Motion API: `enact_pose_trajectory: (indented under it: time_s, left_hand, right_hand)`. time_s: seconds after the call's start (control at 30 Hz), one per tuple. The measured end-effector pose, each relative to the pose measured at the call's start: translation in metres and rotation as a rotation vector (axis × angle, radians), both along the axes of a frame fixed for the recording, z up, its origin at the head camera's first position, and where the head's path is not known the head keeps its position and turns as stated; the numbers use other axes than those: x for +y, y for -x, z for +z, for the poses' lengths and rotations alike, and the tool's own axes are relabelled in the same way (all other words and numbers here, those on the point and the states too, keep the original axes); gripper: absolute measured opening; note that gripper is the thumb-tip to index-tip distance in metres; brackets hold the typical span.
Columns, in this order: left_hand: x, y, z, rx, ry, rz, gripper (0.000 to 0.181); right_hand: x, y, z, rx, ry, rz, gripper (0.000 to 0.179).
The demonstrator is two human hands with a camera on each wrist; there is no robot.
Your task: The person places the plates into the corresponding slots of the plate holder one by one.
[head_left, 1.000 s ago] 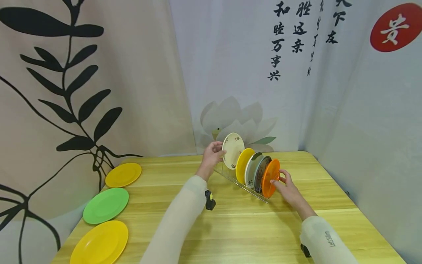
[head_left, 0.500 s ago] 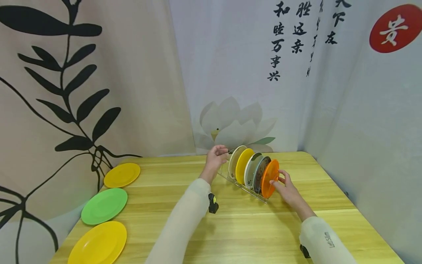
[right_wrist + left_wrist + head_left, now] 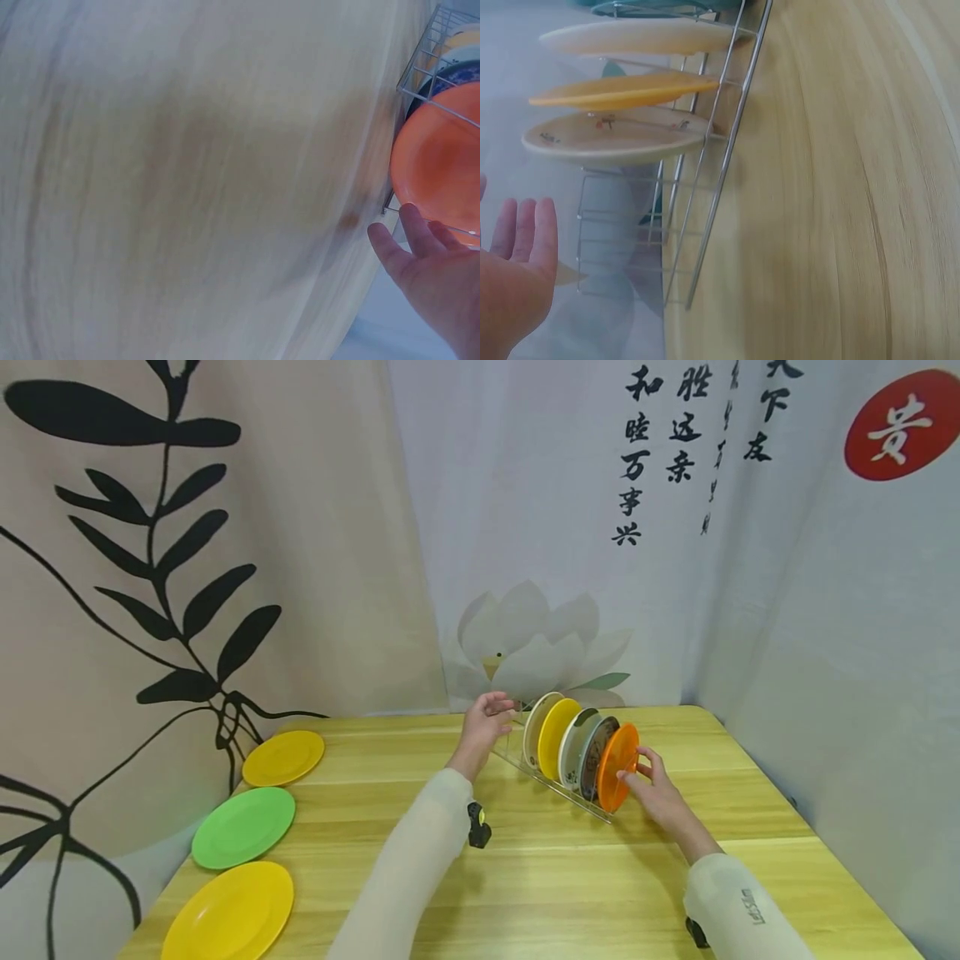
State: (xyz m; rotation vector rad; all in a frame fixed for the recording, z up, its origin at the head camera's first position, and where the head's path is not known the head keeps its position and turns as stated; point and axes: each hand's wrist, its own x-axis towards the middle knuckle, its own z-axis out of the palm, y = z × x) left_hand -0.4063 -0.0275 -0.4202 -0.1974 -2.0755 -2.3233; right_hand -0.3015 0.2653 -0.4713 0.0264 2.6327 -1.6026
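In the head view, a wire dish rack (image 3: 555, 787) holds several plates standing on edge. Its left end carries a cream plate with small printed motifs (image 3: 622, 135), beside a yellow plate (image 3: 558, 739). My left hand (image 3: 483, 731) is just left of the cream plate, palm turned up and fingers extended, holding nothing; the left wrist view shows it apart from the rack. At the right end stands an orange plate (image 3: 618, 768). My right hand (image 3: 435, 281) is beside it, relaxed fingers at its rim and the rack's end wire.
Between the yellow and orange plates stand a white plate (image 3: 567, 752), a grey-green one (image 3: 588, 752) and a dark patterned one (image 3: 597, 760). On the table's left side lie a yellow plate (image 3: 283, 758), a green plate (image 3: 243, 828) and another yellow plate (image 3: 228, 912). Printed curtains hang behind.
The cream plate, held up by my left hand a second ago, was lowered into the rack's left slot and let go. My left hand now stays beside it; the right hand has hardly moved.
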Motion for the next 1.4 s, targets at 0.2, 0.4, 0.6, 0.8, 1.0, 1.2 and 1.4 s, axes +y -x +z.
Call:
enact_pose_trajectory:
  time_s: [0.2,0.4,0.6,0.8,1.0,1.2,1.4]
  left_hand:
    - [-0.015,-0.002,0.001,-0.019,-0.005,0.039,0.034]
    - [-0.035,-0.002,0.003,-0.035,-0.059,0.112,0.033]
    - [-0.063,-0.001,0.000,-0.035,-0.124,0.184,0.039]
    - [-0.103,-0.006,-0.002,-0.042,-0.123,0.237,0.040]
    - [-0.147,-0.015,0.007,-0.070,-0.053,0.224,0.047]
    - [-0.190,-0.031,0.013,-0.090,0.072,0.178,0.051]
    - [-0.231,-0.060,0.011,-0.080,0.178,0.129,0.056]
  right_hand:
    - [0.000,0.001,-0.001,-0.004,0.001,0.001,0.076]
    - [0.001,0.001,-0.002,0.003,0.009,-0.004,0.076]
    - [0.003,0.001,-0.003,0.002,0.019,-0.008,0.075]
    - [0.002,0.000,-0.004,-0.001,0.011,-0.009,0.076]
    - [0.002,-0.001,-0.002,0.000,0.004,-0.007,0.076]
    - [0.002,-0.002,0.000,0.001,0.004,0.004,0.077]
    - [0.001,-0.003,0.000,-0.003,0.002,0.007,0.077]
